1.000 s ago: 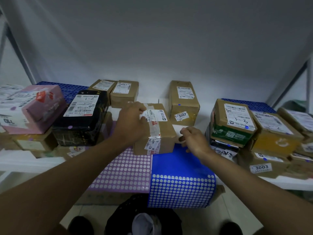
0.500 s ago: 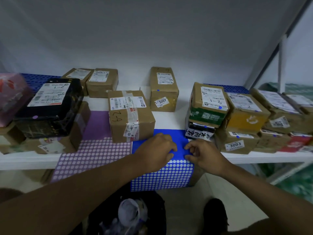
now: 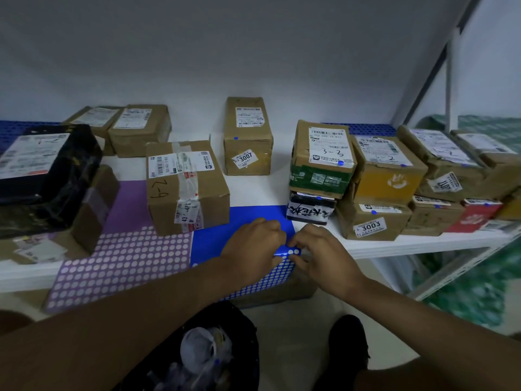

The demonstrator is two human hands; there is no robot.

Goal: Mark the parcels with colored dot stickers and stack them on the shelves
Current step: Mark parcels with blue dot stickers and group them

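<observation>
Change: a second ago your left hand (image 3: 255, 245) gripped the taped parcel (image 3: 186, 187) and your right hand (image 3: 324, 256) hovered beside it; now both have dropped to the blue sticker sheet (image 3: 214, 241) at lower centre of the frame.
Taped parcel: released, sitting flat on the shelf (image 3: 408, 245), its front edge over the purple sticker sheet (image 3: 124, 263) and touching the blue one's back corner. No dot visible on the faces you can see.
Left hand: fingers curled down onto the blue sheet, pinning it; whether they pinch a dot you cannot tell.
Right hand: fingertips bunched narrow at the sheet's right edge, thumb and forefinger close together, likely lifting a dot; the dot itself is too small to make out.
Meaning for task: you are judged to be at the peel step; marking of the taped parcel is not yet done.
Done so far: the tall parcel (image 3: 248, 136) at centre back and the stacked parcels (image 3: 366, 179) at right already carry blue dots.
Risk: the blue sheet overhangs the shelf front, so keep your left hand pressing it.
Below: a dark bin (image 3: 203, 351) at bottom centre.
</observation>
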